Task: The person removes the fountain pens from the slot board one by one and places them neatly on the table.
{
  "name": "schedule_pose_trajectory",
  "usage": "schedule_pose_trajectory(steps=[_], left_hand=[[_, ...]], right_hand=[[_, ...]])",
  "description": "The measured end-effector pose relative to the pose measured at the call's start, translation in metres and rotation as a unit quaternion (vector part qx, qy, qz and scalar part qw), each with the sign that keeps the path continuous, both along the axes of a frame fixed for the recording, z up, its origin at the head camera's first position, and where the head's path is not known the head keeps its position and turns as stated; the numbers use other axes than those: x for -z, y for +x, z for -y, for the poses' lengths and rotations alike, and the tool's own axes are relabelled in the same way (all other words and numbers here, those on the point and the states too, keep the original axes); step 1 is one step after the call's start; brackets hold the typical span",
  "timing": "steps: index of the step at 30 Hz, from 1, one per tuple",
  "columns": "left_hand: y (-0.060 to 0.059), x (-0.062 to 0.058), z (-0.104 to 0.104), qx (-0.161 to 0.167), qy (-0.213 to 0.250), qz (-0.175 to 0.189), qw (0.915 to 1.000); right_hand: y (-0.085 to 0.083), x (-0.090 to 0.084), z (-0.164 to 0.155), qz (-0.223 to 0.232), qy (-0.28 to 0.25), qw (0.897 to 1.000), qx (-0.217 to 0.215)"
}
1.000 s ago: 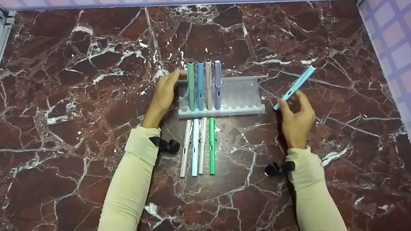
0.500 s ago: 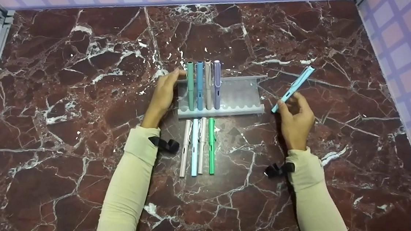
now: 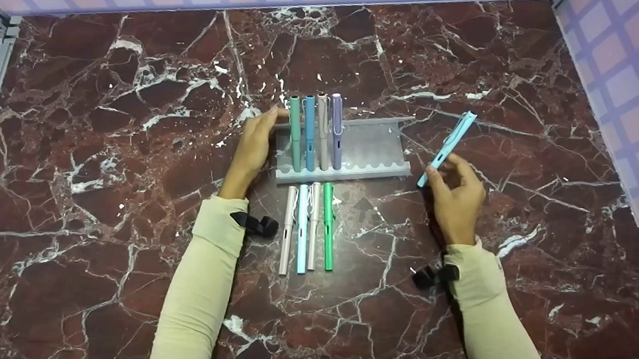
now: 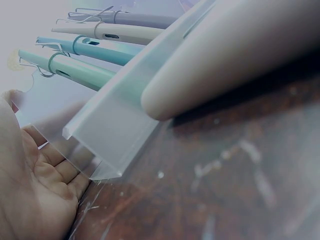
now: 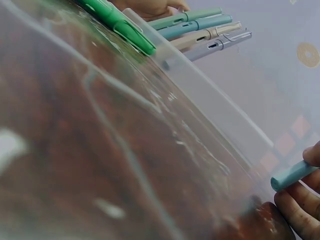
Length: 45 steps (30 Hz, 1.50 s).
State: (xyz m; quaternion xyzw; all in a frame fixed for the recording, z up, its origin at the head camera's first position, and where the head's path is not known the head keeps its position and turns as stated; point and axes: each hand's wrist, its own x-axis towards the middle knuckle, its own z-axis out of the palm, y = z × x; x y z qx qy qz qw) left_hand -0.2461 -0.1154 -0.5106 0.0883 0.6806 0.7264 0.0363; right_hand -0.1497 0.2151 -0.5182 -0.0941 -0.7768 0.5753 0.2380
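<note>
Right hand (image 3: pixel 455 199): pinches light blue pen (image 3: pixel 447 148), now tilted steeper and drawn nearer the clear pen rack (image 3: pixel 376 150) than a second ago; likely lining up for a free slot. Left hand (image 3: pixel 253 148): fingers straight, braced against the rack's left end. Four pens racked; four on marble table (image 3: pixel 96 185).

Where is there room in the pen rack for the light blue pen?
The rack's right part, from the purple pen to its right end, is bare. Its left part is crowded with four pens. Four more lie crowded in front.
</note>
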Motion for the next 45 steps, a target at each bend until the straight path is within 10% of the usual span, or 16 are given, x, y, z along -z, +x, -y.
schedule_pose_trajectory(steps=[23, 45], left_hand=[[-0.001, 0.001, -0.002, -0.003, 0.012, -0.009, 0.9999], [-0.001, 0.001, -0.001, -0.002, 0.011, -0.011, 0.9999]], right_hand=[[0.020, 0.000, 0.003, 0.019, -0.033, 0.999, -0.033], [0.023, -0.001, 0.055, 0.021, -0.061, 0.984, -0.166]])
